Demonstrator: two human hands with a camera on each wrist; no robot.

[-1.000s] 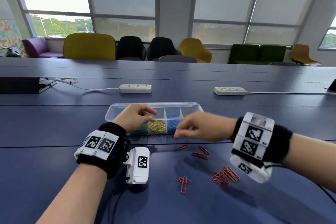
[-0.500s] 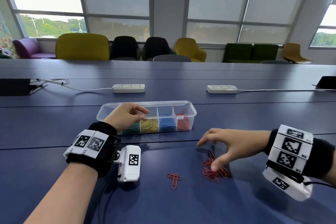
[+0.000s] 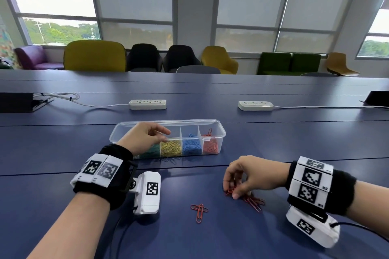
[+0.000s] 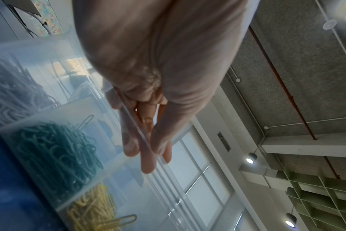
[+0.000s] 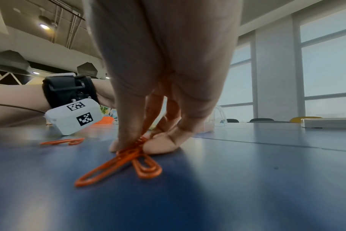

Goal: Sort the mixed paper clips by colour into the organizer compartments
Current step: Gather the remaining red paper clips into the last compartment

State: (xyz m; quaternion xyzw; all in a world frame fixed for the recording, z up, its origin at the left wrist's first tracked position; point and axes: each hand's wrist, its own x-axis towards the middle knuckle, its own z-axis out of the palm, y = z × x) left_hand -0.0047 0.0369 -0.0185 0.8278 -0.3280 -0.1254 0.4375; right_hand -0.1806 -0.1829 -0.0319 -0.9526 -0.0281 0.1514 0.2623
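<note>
Our left hand [image 3: 145, 136] grips the clear plastic organizer's [image 3: 219, 132] near wall at ten o'clock; our right hand [image 3: 252, 176] pinches orange-red wire paper clips [image 5: 132, 157] at three o'clock.

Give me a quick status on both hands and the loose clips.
Left hand grips clear plastic organizer rim. Right hand pinching red paper clip bunch on blue table. Crossed red clip pair loose. Nothing blocking.
</note>
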